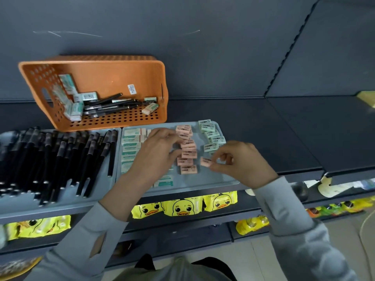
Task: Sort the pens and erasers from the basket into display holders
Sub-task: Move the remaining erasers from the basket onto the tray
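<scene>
Eraser, pink, rectangular, with a barcode label: pinched at its right end between thumb and forefinger of the right hand. The other fingers are curled in and hold nothing. The eraser projects leftward from the fingertips, long axis roughly left-right, matching the lie of the pieces in the column of pink erasers, and its free end is just beside that column's near half, apart from it.

Left hand is noted at the column's left flank, fingers curled with tips against the pink pieces. Whether a piece is gripped or only steadied cannot be told. The right hand is the nearer to the open spot at the column's near end.

Judgement: the placing calls for a short move left and toward the near rim, axis kept as it is. The column looks loose and could be knocked askew.

Surroundings: grey flat plastic display tray carrying the column; a row of mint-green erasers to the right; a row of green-and-white erasers to the left, partly hidden by the left wrist. A second grey tray holds black capped pens. The orange perforated plastic basket is propped behind on the shelf, with black pens and several erasers still inside
</scene>
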